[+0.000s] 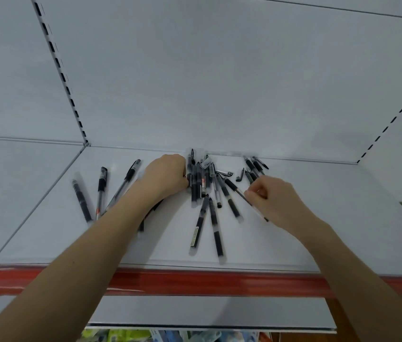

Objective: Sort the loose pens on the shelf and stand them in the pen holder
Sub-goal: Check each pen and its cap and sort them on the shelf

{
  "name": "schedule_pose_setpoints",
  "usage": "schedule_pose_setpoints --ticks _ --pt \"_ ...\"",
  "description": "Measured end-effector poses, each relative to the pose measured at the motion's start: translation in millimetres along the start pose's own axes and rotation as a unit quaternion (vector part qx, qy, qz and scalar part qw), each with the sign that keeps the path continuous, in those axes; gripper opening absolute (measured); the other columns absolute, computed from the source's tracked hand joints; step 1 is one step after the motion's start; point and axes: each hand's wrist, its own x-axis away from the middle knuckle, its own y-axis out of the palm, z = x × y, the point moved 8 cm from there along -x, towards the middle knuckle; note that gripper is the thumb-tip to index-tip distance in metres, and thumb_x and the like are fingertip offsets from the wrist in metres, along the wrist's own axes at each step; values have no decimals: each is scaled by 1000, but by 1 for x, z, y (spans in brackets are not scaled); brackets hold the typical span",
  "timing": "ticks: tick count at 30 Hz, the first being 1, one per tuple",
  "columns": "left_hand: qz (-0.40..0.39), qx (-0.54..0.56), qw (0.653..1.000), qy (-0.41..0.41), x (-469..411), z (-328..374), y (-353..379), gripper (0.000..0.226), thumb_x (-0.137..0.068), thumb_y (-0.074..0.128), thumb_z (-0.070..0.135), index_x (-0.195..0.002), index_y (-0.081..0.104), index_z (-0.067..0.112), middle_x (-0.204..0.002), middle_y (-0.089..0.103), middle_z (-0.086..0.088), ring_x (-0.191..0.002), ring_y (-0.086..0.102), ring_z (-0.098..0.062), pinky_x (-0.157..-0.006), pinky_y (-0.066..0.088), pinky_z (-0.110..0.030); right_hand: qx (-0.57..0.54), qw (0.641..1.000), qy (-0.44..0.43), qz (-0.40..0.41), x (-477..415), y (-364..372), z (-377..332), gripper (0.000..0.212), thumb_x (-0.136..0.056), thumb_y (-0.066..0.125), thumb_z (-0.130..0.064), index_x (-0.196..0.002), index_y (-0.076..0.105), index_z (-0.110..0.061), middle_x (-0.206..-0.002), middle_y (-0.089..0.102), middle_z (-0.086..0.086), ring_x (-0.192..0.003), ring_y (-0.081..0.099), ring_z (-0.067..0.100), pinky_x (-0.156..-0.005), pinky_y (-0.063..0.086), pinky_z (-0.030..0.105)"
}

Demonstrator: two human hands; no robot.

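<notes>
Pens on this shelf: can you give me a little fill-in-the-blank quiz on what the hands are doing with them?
1. The left hand holds a bundle of pens, while the right hand pinches just ____ pen.
2. The strip along the front edge of the shelf is coloured ____.
3. The task's pen ____ is nowhere in view.

Missing words: one; red; holder.

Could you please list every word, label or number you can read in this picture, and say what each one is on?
Nothing here can be read.
Long label on the front pen: print too small and blurred to read.
Red mark on a pen in the pen bundle: blurred, unreadable.
Packages below the shelf: blurred, unreadable.
</notes>
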Motion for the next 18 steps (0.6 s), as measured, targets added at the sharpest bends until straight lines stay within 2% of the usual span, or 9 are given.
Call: schedule_pose_setpoints --ticks 3,6,9,12,14,18 --pt "42 72 997 -3 7 -2 -12 22 -83 51 11 -104 59 8 -105 63 -7 -91 58 -24 -69 41 -26 -6 998 18 52 -7 -22 16 10 -88 55 -19 -80 57 -13 -62 51 -7 -58 49 9 -48 38 6" --pt "71 187 980 6 15 2 -20 24 -85 53 11 -107 61 10 -92 63 -4 -63 50 -10 -54 37 -15 -22 998 24 53 -11 -26 25 10 -89 54 -17 -81 58 -12 -63 54 -4 -59 53 14 -48 38 5" --pt "81 244 966 8 22 9 -20 22 -83 57 12 -104 65 13 -87 62 -1 -74 53 -13 -55 34 -4 -27 999 -1 25 -12 -16 19 13 -88 56 -16 -74 57 -16 -63 54 -6 -60 52 13 -46 39 6" --pt "79 282 956 2 28 13 -18 19 -82 59 12 -99 66 15 -83 63 0 -78 55 -14 -60 36 -6 -30 999 -26 31 -13 -13 10 13 -87 56 -16 -74 60 -13 -62 56 -4 -60 52 12 -49 39 7" --pt "74 308 948 4 30 14 -17 16 -81 61 12 -96 66 16 -81 64 0 -75 56 -13 -64 39 -11 -30 998 -34 46 -16 -18 9 13 -86 57 -16 -75 61 -13 -61 57 -4 -61 53 13 -55 37 8" --pt "65 362 930 9 35 16 -15 12 -81 63 12 -92 65 17 -78 64 0 -65 54 -9 -63 42 -19 -14 998 -39 48 -18 -24 13 14 -87 57 -15 -72 59 -15 -60 55 -8 -58 49 7 -58 36 4"
